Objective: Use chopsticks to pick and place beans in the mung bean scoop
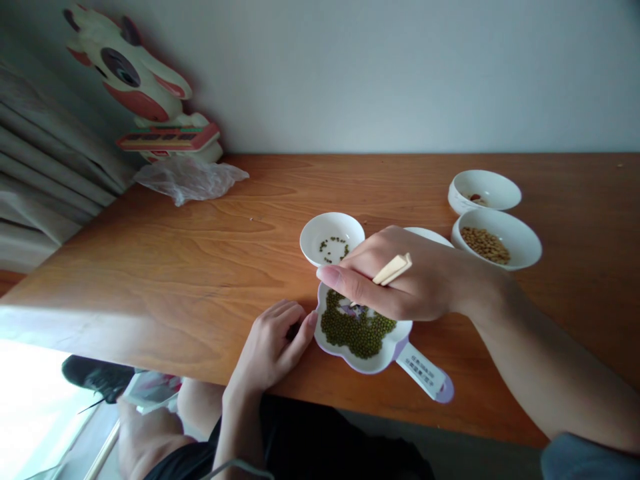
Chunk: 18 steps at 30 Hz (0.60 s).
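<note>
My right hand (415, 273) is closed around a pair of wooden chopsticks (393, 269), their tips pointing down into a flower-shaped dish (373, 365). The dish is white with a lilac edge and a labelled handle (424, 371). Many green mung beans (357, 332) lie in it, with a purple print showing through a gap among them. On the table, my left hand (273, 343) rests with loosely curled fingers, the thumb apart from them and at the dish's left rim. Just behind the dish, a white bowl (320, 233) holds a few scattered mung beans. My right hand hides part of both.
A white bowl (525, 243) of tan beans (484, 245) stands at the right. Behind it, another bowl (495, 190) has a few dark bits. A partly hidden white bowl (429, 233) is behind my right hand. A plastic bag (193, 179) and cow-shaped toy piano (165, 137) sit back left.
</note>
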{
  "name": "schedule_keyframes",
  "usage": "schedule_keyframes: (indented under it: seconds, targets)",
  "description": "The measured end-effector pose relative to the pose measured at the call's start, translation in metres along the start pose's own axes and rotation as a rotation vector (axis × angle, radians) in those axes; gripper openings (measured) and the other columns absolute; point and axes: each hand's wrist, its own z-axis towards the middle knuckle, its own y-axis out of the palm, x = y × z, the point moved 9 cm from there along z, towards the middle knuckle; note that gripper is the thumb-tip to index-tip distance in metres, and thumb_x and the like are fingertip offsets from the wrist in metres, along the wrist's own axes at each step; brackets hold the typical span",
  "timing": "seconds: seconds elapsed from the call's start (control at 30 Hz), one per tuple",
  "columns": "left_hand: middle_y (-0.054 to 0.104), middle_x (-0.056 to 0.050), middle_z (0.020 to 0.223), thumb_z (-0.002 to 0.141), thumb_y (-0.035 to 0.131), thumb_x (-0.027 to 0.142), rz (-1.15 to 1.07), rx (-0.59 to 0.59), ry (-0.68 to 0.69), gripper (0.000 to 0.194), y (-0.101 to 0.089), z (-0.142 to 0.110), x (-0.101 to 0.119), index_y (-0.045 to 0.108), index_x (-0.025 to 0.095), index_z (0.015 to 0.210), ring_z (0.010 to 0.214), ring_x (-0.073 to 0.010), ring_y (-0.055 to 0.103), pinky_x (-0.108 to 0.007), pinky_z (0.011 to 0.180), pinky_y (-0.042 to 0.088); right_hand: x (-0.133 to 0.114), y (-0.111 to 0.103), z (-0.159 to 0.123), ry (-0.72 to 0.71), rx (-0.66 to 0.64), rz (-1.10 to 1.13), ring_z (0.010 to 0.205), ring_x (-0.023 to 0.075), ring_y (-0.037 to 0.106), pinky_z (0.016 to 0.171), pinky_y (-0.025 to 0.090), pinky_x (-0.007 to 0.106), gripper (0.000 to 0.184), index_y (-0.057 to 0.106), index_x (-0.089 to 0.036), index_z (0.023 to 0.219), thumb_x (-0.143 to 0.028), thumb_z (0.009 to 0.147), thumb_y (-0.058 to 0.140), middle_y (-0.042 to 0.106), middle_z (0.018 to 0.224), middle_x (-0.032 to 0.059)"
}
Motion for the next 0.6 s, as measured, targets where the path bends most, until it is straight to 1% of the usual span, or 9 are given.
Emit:
schedule_keyframes:
  seconds: [0.07, 0.2, 0.43, 0.53, 0.6]
  targets:
    - [0.054, 0.0, 0.075, 0.114, 0.048, 0.038, 0.005, 0.002, 0.0, 0.04, 0.0001, -0.0004, -0.0005, 0.047, 0.022, 0.078, 0.069, -0.017, 0.049, -0.033, 0.069, 0.038, -0.0001, 0.0004, 0.0003, 0.007, -0.005, -0.009, 0.056, 0.0112, 0.045, 0.062, 0.024, 0.036, 0.069, 0.059, -0.019, 0.069, -0.058, 0.116, 0.025, 0.059, 0.062, -0.0009]
    - [0.054, 0.001, 0.074, 0.114, 0.049, 0.037, 0.01, 0.011, 0.0, 0.039, -0.0003, -0.0014, -0.0019, 0.048, 0.022, 0.078, 0.069, -0.017, 0.05, -0.032, 0.069, 0.038, -0.0001, -0.0015, 0.0001, 0.008, -0.002, -0.035, 0.056, 0.0111, 0.042, 0.062, 0.025, 0.035, 0.066, 0.053, -0.018, 0.066, -0.052, 0.117, 0.026, 0.054, 0.059, -0.0017]
    - [0.054, 0.001, 0.075, 0.114, 0.049, 0.038, 0.001, 0.013, 0.003, 0.039, -0.0002, -0.0019, -0.0022, 0.049, 0.022, 0.078, 0.068, -0.0167, 0.05, -0.032, 0.068, 0.037, 0.0007, -0.0022, 0.0012, 0.008, 0.01, -0.029, 0.055, 0.0105, 0.036, 0.061, 0.022, 0.036, 0.062, 0.045, -0.018, 0.065, -0.05, 0.116, 0.03, 0.047, 0.058, -0.0025]
    - [0.053, 0.001, 0.074, 0.114, 0.049, 0.039, -0.008, 0.014, 0.006, 0.04, 0.0001, -0.002, -0.0021, 0.047, 0.022, 0.078, 0.068, -0.0165, 0.049, -0.032, 0.068, 0.037, 0.0015, -0.0051, -0.0005, 0.011, 0.016, -0.056, 0.056, 0.0107, 0.037, 0.061, 0.023, 0.036, 0.061, 0.045, -0.019, 0.066, -0.049, 0.116, 0.03, 0.047, 0.058, -0.0025]
    - [0.053, 0.001, 0.074, 0.114, 0.05, 0.039, -0.014, 0.016, 0.006, 0.041, 0.0002, -0.0021, -0.0024, 0.046, 0.022, 0.078, 0.068, -0.0164, 0.049, -0.032, 0.068, 0.037, 0.0029, -0.0091, -0.0028, 0.017, 0.032, -0.064, 0.054, 0.0103, 0.037, 0.061, 0.023, 0.036, 0.063, 0.042, -0.019, 0.064, -0.051, 0.116, 0.028, 0.045, 0.056, -0.0026]
